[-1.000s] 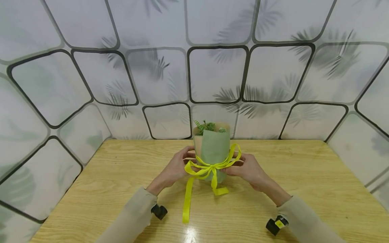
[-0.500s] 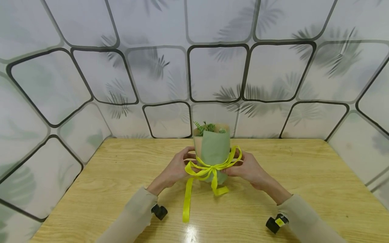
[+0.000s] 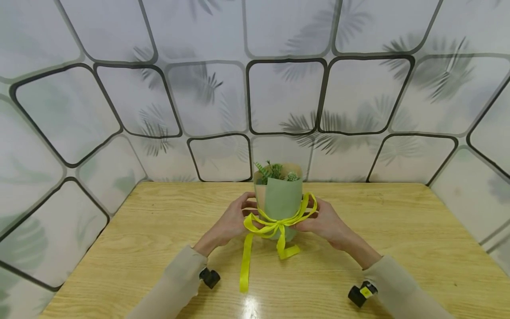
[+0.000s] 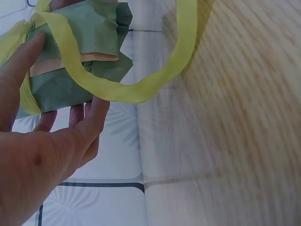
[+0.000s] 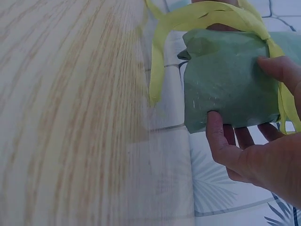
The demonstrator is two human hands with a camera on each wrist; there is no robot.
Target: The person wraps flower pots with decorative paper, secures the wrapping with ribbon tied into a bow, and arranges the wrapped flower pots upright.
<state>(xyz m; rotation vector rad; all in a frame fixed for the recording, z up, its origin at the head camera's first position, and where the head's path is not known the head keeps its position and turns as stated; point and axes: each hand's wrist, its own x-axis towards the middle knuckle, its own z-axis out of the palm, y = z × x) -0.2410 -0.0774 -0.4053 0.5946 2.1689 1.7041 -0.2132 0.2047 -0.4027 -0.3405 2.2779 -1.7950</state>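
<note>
A small bouquet [image 3: 283,197] stands roughly upright between my two hands, in green paper with a tan inner layer and leafy green sprigs [image 3: 275,170] at the top. Round its lower part runs a yellow ribbon [image 3: 280,223], tied in a bow with hanging tails. My left hand [image 3: 229,221] holds the left side, its thumb near the bow and its fingers bent behind the wrap [image 4: 61,89]. On the other side my right hand [image 3: 328,226] grips the paper [image 5: 225,80] likewise. Both wrist views show a gap between the wrap's bottom and the table.
A light wood-grain table [image 3: 151,248] spreads out under both arms. Behind it and at the sides hangs a pale covering [image 3: 207,97] with dark outlined shapes and leaf prints. Small black devices [image 3: 210,278] sit at both wrists.
The bouquet's top has tipped slightly toward me, so more of the sprigs shows above the paper, and the bow sits slightly lower. Both hands keep their hold almost in place.
</note>
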